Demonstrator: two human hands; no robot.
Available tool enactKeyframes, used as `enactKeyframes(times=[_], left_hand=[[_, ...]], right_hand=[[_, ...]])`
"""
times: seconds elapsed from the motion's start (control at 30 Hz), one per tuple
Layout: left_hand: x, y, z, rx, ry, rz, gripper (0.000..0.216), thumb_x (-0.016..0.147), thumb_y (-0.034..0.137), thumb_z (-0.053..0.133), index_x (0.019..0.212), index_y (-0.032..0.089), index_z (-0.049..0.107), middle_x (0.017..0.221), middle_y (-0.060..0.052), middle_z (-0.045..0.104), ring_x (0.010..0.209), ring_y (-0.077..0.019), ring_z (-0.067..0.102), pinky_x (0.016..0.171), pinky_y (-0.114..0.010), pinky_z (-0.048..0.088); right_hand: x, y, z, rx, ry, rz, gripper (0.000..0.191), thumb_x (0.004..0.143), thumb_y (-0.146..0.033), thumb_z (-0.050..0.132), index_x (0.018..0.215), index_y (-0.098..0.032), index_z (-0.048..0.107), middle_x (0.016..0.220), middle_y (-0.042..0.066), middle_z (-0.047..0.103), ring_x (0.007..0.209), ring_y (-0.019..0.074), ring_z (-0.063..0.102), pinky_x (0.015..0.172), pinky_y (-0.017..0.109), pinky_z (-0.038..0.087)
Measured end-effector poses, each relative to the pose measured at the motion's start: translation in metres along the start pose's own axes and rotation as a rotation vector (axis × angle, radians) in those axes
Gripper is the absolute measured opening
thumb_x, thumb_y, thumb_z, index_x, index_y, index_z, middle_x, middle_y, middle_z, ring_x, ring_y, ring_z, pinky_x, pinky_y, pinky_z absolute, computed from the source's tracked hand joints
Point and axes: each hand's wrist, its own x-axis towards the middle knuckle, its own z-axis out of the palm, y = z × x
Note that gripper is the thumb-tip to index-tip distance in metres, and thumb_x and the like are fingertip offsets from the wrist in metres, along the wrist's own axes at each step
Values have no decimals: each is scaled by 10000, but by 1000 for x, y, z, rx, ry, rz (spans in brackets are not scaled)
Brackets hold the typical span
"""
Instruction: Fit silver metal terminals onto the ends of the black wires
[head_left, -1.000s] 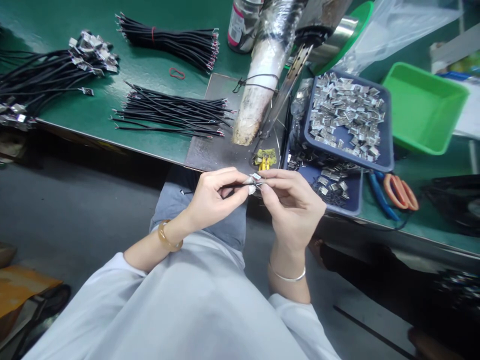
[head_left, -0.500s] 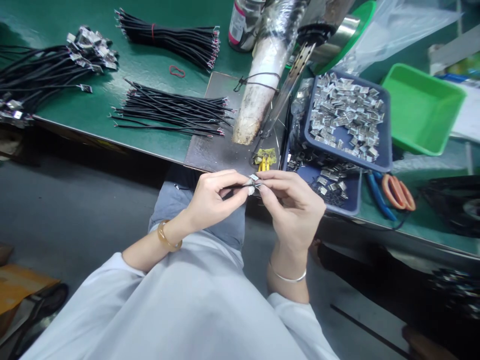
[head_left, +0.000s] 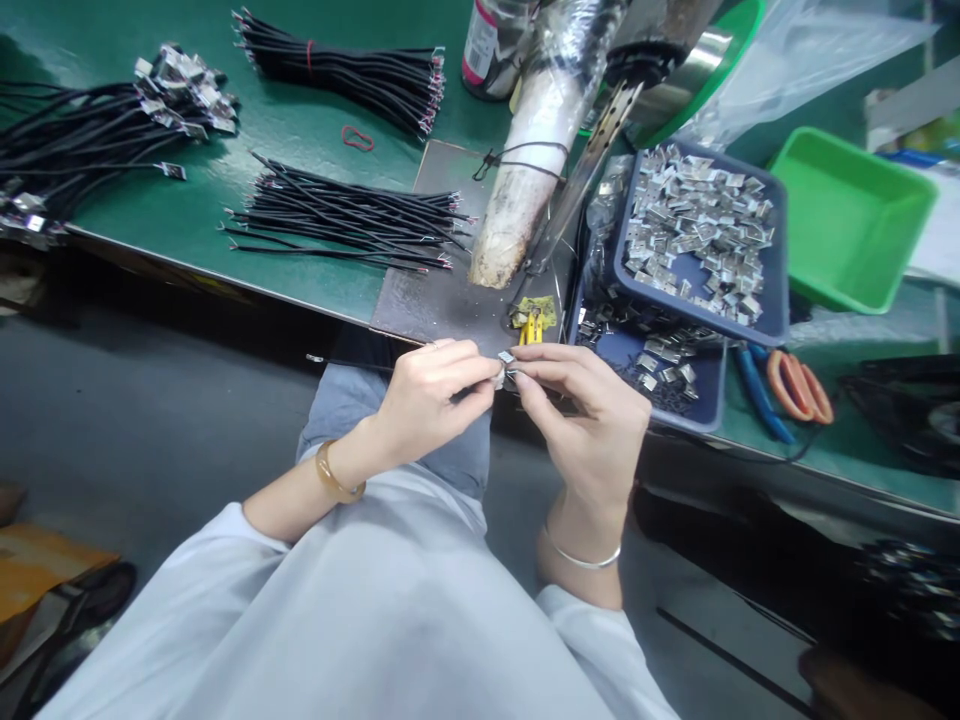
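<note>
My left hand (head_left: 431, 395) is pinched shut on the end of a thin black wire (head_left: 352, 365) that trails off to the left over my lap. My right hand (head_left: 589, 410) is pinched shut on a small metal clip (head_left: 507, 358), pressed against the wire's tip. Both hands meet just below the front edge of the green bench (head_left: 225, 240). A blue tray (head_left: 772, 290) heaped with several metal clips sits just right of my right hand.
Loose black wires (head_left: 345, 215) and a bundled set (head_left: 352, 80) lie on the bench, with finished wires with clips (head_left: 97, 140) at far left. A wrapped soldering stand (head_left: 525, 170) rises over a dark metal plate (head_left: 442, 300). Green bin (head_left: 851, 215) and orange-handled cutters (head_left: 795, 385) sit right.
My hands have stayed together at the bench edge; the left fingers shifted slightly along the wire and the right wrist dropped a little. The wire's tail now shows to the left.
</note>
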Motion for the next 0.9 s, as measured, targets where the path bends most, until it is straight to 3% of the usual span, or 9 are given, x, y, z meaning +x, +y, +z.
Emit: enactKeyframes(times=[0.2, 0.3, 0.4, 0.5, 0.67, 0.77, 0.9], left_hand=[[-2, 3, 1, -77, -30, -86, 194, 902, 141, 545, 760, 175, 672, 650, -7, 628, 604, -113, 502, 650, -243, 431], [-2, 10, 1, -375, -32, -322, 152, 908, 232, 584, 778, 167, 631, 623, 13, 585, 545, -85, 456, 577, -219, 406], [1, 14, 0, -828, -84, -629, 298, 882, 424, 676, 770, 166, 577, 554, 48, 511, 476, -58, 403, 488, -193, 349], [4, 13, -2, -1055, -81, -778, 421, 759, 529, 794, 743, 148, 617, 534, 51, 499, 473, -49, 401, 476, -191, 338], [7, 5, -6, -1038, -13, -857, 375, 638, 442, 893, 732, 123, 721, 642, 2, 624, 563, -66, 489, 566, -208, 421], [9, 4, -8, -993, -33, -837, 322, 648, 381, 888, 713, 120, 710, 634, 6, 613, 572, -71, 491, 552, -202, 401], [10, 3, -7, -957, -25, -776, 287, 691, 328, 855, 690, 128, 650, 553, 58, 486, 502, -39, 373, 477, -174, 307]], right_hand=[[1, -1, 2, 117, 7, 104, 97, 845, -129, 686, 828, -214, 731, 951, 34, 766, 868, 157, 745, 728, 276, 637], [-2, -3, 10, 236, 73, 145, 94, 839, -134, 687, 793, -212, 715, 958, 31, 760, 835, 157, 747, 712, 278, 638], [-6, -8, 20, 125, 200, 49, 109, 840, -123, 698, 828, -229, 723, 961, 23, 758, 879, 170, 741, 779, 323, 637], [-10, -9, 25, 27, 309, -40, 152, 856, -112, 698, 908, -249, 736, 955, 12, 760, 909, 177, 735, 816, 350, 625], [-12, -5, 23, -5, 449, -141, 260, 914, -87, 614, 1070, -272, 710, 1000, 14, 766, 923, 179, 744, 765, 342, 629], [-12, -4, 21, -116, 371, -267, 258, 850, -83, 711, 1030, -267, 704, 977, 7, 780, 871, 168, 752, 748, 308, 623], [-11, -2, 23, -64, 297, -221, 224, 823, -64, 735, 945, -250, 702, 915, -2, 778, 828, 156, 748, 746, 299, 621]])
